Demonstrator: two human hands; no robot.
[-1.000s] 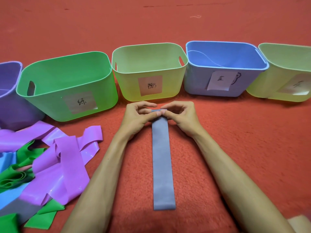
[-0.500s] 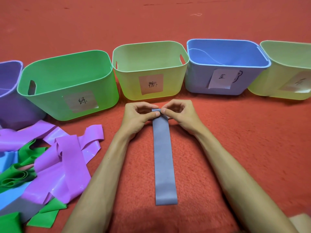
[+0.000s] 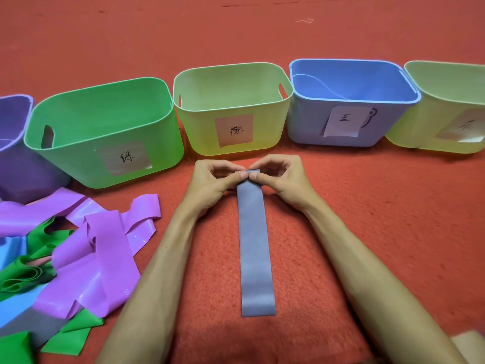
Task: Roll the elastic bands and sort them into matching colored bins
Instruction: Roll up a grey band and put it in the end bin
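A grey elastic band (image 3: 254,248) lies flat on the red carpet, running from my hands toward me. My left hand (image 3: 212,183) and my right hand (image 3: 282,179) both pinch its far end, which is turned over into a small roll between thumbs and forefingers. Behind them stands a row of bins: purple (image 3: 15,153), green (image 3: 78,143), yellow-green (image 3: 262,106), blue (image 3: 309,119) and another yellow-green one (image 3: 420,135). Each visible front carries a paper label.
A loose heap of bands lies at the left: purple (image 3: 99,258), green (image 3: 23,279), light blue (image 3: 10,248) and grey (image 3: 34,324). A beige object (image 3: 469,345) shows at the bottom right corner. Red carpet stretches behind the bins.
The far end of the grey band has been curled slightly more under my fingertips; my hands stay in the same spot.
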